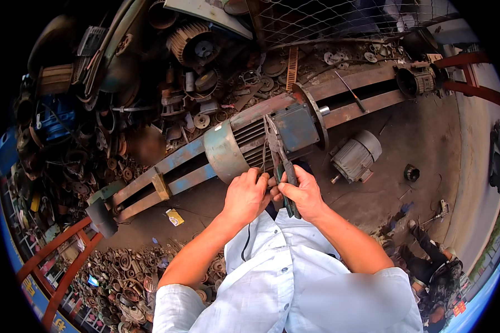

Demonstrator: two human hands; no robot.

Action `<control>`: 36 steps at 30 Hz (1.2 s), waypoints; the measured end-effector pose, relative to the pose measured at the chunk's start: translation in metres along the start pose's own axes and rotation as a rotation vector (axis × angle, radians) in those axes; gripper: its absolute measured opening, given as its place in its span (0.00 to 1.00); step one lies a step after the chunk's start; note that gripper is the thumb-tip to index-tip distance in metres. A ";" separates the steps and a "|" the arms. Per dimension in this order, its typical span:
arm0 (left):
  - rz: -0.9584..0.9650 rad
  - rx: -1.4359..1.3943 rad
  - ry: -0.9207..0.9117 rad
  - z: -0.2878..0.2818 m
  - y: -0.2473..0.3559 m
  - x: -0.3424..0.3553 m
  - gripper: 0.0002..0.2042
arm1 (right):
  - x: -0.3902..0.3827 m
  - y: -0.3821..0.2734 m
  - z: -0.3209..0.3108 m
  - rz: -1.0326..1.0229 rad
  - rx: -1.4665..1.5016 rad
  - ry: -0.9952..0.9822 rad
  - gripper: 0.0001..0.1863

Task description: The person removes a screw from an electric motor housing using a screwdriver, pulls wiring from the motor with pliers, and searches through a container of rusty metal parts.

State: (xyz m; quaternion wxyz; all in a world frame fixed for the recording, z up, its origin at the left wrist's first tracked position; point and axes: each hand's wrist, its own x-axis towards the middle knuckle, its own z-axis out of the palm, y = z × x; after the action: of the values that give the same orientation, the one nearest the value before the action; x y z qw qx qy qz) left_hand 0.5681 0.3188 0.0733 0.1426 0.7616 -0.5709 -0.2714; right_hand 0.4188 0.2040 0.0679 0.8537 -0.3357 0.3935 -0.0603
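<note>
A large weathered electric motor [222, 150] with a blue terminal box [295, 125] and round flange [322, 133] rests on a long steel rail [186, 180]. My left hand [247, 194] is closed in front of the motor, pinching what looks like thin wire [264, 155]; a black cord hangs below it. My right hand [300, 194] grips large pliers [278, 141] with dark green handles, their jaws pointing up over the motor's fins. The fingertips of both hands nearly meet, partly hiding what lies between them.
A grey motor [355, 155] lies on the ground at right. A long screwdriver [350, 91] sits on the rail. Scrap parts [122, 272] pile up behind and lower left. Red steel frames [36, 258] support both rail ends. Another person [430, 266] is crouched or seated at lower right.
</note>
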 end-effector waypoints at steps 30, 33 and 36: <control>-0.803 -2.282 0.232 0.059 0.050 0.003 0.10 | 0.027 0.001 -0.001 -0.084 -0.588 0.238 0.25; -0.837 -2.101 0.072 0.071 0.050 -0.001 0.09 | 0.034 -0.016 0.010 -0.104 -1.017 0.113 0.22; -0.875 -1.671 -0.044 0.070 0.042 -0.008 0.09 | 0.031 -0.045 0.024 -0.168 -1.443 -0.010 0.19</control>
State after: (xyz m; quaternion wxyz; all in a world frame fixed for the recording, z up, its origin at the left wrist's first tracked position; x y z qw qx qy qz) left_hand 0.4931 0.3195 0.0408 0.5172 0.5539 0.1426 -0.6367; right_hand 0.4644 0.1709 0.0878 0.4138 -0.8447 0.3044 0.1506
